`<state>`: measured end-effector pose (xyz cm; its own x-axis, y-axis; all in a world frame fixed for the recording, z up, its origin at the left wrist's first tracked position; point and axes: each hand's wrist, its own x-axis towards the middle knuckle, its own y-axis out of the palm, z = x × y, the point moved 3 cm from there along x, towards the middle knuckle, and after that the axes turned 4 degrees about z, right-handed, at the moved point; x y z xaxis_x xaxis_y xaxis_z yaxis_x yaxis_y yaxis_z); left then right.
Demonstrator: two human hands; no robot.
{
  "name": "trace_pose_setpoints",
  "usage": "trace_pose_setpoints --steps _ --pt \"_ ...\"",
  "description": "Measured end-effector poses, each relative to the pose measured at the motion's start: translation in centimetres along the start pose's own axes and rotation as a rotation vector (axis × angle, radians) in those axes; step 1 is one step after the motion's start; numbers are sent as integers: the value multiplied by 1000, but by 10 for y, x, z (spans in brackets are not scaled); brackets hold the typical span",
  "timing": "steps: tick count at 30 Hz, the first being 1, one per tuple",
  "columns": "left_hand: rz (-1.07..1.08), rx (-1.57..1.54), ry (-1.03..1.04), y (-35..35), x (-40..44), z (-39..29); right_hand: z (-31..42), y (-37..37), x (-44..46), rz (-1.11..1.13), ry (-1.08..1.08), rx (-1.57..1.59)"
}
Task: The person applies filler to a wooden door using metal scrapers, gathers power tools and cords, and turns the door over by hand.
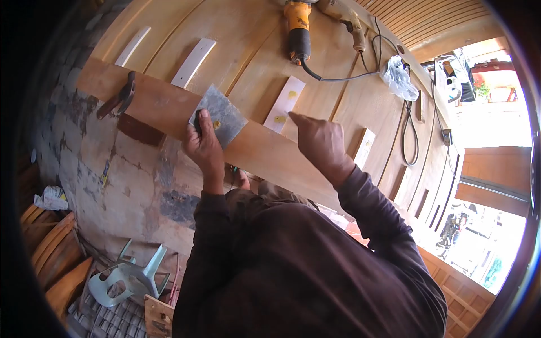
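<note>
A thin grey sheet (230, 119) with a small yellowish blob on it is held at its left edge by my left hand (207, 145), thumb on top. My right hand (325, 145) is closed except for the index finger, whose tip is at the lower right of a pale wooden strip (285, 101). Yellowish smears mark that strip in two places. Both hands are over the front edge of a large wooden panel (253, 149). Whether anything small is in my right hand's curled fingers is hidden.
More pale strips (193, 62) lie across the panel. Behind them are an orange and black power tool (298, 31), a beige drill (354, 28), cords and a plastic bag (399, 79). A clamp (125, 94) grips the left front edge. A pale green chair (132, 276) lies at lower left.
</note>
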<state>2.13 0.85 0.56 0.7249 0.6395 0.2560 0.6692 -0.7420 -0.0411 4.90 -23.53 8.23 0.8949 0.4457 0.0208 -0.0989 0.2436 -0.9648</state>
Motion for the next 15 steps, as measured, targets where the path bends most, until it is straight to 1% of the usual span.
trace_pose_setpoints --steps 4,7,11,14,15 --pt "-3 -34 2 3 0 0 8 25 7 116 -3 -165" --pt "8 -39 -18 2 -1 0 26 26 0 -9 -140 -125" --pt "15 -140 -33 3 0 -2 31 24 -5 102 -105 -45" --pt "68 -260 -183 3 5 -2 32 0 -1 144 -95 47" --pt "98 -253 -225 2 6 -4 35 -11 0 103 -79 140"
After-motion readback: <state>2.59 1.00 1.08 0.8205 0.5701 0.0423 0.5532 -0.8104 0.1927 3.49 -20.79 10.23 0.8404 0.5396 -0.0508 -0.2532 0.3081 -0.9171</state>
